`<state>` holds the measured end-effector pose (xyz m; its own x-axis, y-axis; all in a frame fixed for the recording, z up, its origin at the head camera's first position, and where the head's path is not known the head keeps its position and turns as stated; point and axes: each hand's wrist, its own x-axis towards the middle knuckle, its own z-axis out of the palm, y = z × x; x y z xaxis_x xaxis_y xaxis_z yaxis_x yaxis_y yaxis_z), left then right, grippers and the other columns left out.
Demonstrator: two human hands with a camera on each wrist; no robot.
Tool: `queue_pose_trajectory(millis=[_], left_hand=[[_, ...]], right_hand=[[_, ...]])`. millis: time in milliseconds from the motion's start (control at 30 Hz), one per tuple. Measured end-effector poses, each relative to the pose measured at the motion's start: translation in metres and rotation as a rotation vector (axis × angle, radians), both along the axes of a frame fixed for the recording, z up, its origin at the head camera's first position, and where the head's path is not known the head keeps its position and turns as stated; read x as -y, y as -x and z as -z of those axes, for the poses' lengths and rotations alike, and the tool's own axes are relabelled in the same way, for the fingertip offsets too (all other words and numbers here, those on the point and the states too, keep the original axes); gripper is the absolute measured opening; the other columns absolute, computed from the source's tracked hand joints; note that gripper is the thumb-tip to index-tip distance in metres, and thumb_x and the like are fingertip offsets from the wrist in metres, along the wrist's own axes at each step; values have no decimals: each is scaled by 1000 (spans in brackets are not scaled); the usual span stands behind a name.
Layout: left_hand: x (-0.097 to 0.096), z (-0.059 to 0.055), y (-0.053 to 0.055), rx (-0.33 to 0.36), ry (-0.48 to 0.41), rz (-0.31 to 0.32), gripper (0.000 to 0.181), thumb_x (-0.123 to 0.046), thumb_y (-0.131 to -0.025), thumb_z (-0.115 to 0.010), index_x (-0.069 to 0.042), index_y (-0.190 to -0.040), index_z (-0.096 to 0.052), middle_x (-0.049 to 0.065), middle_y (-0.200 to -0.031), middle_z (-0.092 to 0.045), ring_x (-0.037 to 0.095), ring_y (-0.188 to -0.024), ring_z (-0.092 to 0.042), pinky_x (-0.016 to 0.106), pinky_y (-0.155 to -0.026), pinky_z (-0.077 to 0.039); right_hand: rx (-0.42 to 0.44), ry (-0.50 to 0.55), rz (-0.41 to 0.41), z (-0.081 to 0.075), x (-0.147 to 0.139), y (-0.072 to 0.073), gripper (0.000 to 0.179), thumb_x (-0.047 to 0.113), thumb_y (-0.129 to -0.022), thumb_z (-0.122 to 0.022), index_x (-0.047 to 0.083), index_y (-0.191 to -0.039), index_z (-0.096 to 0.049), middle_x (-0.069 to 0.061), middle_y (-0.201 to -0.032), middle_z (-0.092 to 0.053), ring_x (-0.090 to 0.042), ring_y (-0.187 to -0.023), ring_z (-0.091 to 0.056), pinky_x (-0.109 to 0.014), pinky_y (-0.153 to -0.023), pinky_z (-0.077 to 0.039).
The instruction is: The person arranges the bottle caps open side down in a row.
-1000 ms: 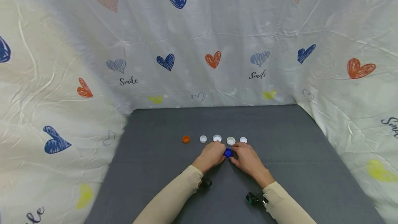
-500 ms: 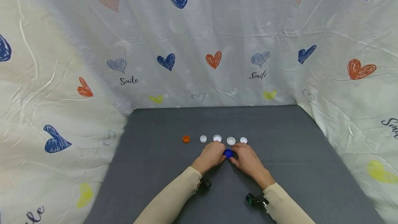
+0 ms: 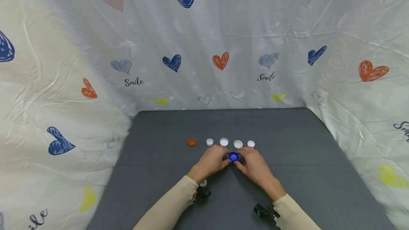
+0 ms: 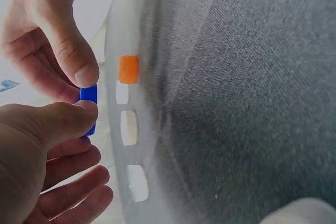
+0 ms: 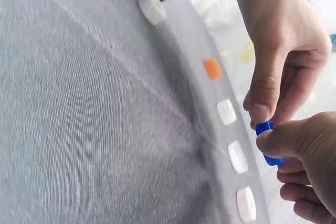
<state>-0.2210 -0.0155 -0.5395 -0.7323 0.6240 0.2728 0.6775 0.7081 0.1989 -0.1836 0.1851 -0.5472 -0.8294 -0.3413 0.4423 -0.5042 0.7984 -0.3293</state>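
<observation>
A blue bottle cap [image 3: 233, 157] is held between both hands above the grey table, its round face turned up toward the head view. In the left wrist view, the left hand [image 4: 31, 145] pinches the edge of the cap with its thumb in front, while its other fingers are loosely bent. The right hand [image 5: 315, 150] pinches the opposite side between thumb and fingers. Just beyond the hands is a row of caps: an orange cap [image 3: 192, 142], then white caps [image 3: 209, 142], several in all. The left wrist view also shows an orange cap [image 4: 128, 70], partly in front of a white one.
Grey cloth [image 3: 159, 127] covers the table. White curtain [image 3: 204, 27] with printed hearts surrounds it on the back and sides. A white round object [image 3: 203, 183] lies beside the left wrist, partly hidden. Small black cameras [image 3: 262, 210] are strapped to the wrists.
The left hand has shifted slightly left and its wrist has moved outward, uncovering the middle white cap and the white round object. The blue cap stays between the hands.
</observation>
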Motion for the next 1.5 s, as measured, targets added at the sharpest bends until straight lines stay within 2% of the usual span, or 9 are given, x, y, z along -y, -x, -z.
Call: queue_pose_trajectory(millis=[133,300,533,667,833,1000,1133,1300,1500], left_hand=[[8,-11,-7,-31,0,5,23,-32,-87,-79,-18,-103,-77,-6,-96,-75,9,-87,-69,28,-79,-56],[17,-23,-14,-71,-43,1,21,-31,-85,-80,-18,-102,-76,-7,-98,-75,9,-90,-69,28,-82,-56],[26,-31,-23,-74,-75,-3,23,-29,-86,-80,-17,-105,-75,-5,-103,-75,10,-96,-70,29,-89,-56],[30,-34,-28,-105,-103,-9,27,-29,-85,-82,-15,-107,-75,-3,-106,-75,12,-99,-70,30,-91,-56],[35,-33,-34,-118,-128,-21,29,-29,-84,-83,-13,-107,-75,-2,-105,-75,13,-100,-70,31,-90,-56],[40,-31,-40,-69,-150,-43,29,-29,-85,-82,-13,-108,-76,-1,-106,-75,13,-100,-70,31,-90,-57],[41,-30,-42,-57,-166,-54,29,-30,-85,-82,-13,-109,-76,-2,-107,-75,12,-100,-70,31,-91,-56],[45,-32,-43,-82,-194,-43,30,-28,-85,-82,-12,-109,-75,-1,-107,-75,13,-100,-70,30,-91,-56],[51,-27,-45,-127,-230,-34,32,-22,-83,-83,-11,-112,-74,-1,-110,-74,14,-107,-68,31,-95,-54]], right_hand=[[-17,13,-3,-6,5,-4,33,25,-78,-86,7,-103,-74,-6,-109,-73,-25,-107,-67,-46,-94,-53],[-24,40,-17,-17,11,-9,34,26,-81,-84,8,-108,-73,-4,-110,-72,-22,-107,-66,-44,-96,-53],[-81,79,-52,-27,17,-14,37,25,-79,-85,6,-109,-73,-6,-111,-72,-23,-108,-65,-45,-95,-53],[-98,96,-64,-30,20,-17,38,24,-78,-86,6,-109,-73,-6,-113,-72,-23,-110,-65,-44,-96,-52],[-101,118,-69,-29,24,-20,42,23,-75,-88,7,-111,-73,-5,-114,-71,-22,-110,-64,-44,-96,-52],[-93,118,-60,-24,28,-22,43,25,-74,-90,9,-111,-74,-3,-114,-72,-20,-108,-64,-43,-92,-53],[-82,128,-56,-23,30,-22,43,27,-76,-89,9,-112,-73,-3,-114,-71,-20,-110,-64,-43,-94,-54],[-74,135,-60,-25,32,-22,43,28,-77,-88,9,-112,-73,-3,-115,-71,-20,-111,-63,-43,-95,-53],[-55,124,-55,-25,34,-23,41,29,-79,-87,10,-112,-73,-3,-115,-71,-20,-111,-63,-42,-96,-53]])
